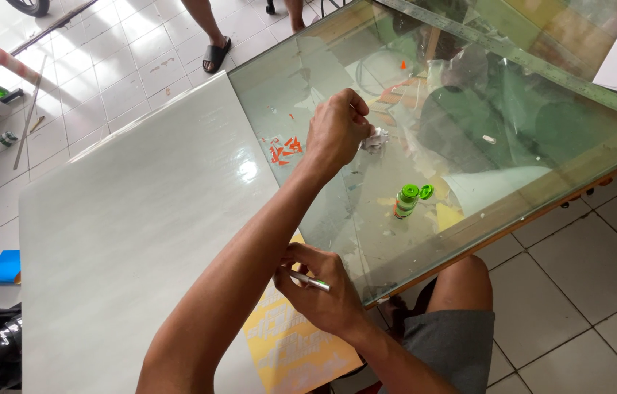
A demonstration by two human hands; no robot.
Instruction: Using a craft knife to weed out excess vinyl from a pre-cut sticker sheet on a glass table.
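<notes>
Crosswise, left hand (336,131) reaching over, pinching crumpled wad (375,138) on glass tabletop (542,146), right hand (321,292) gripping slim pen-like tool (311,281)

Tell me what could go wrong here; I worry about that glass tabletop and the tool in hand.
1. The left hand presses a crumpled wad on the glass top; hard pressure near its edge might stress the pane.
2. The small green-capped bottle stands with its cap open close by; a sweep of the arm could tip it.
3. The right hand holds a thin metal tool above the yellow sheet; a slip could mark it.
</notes>
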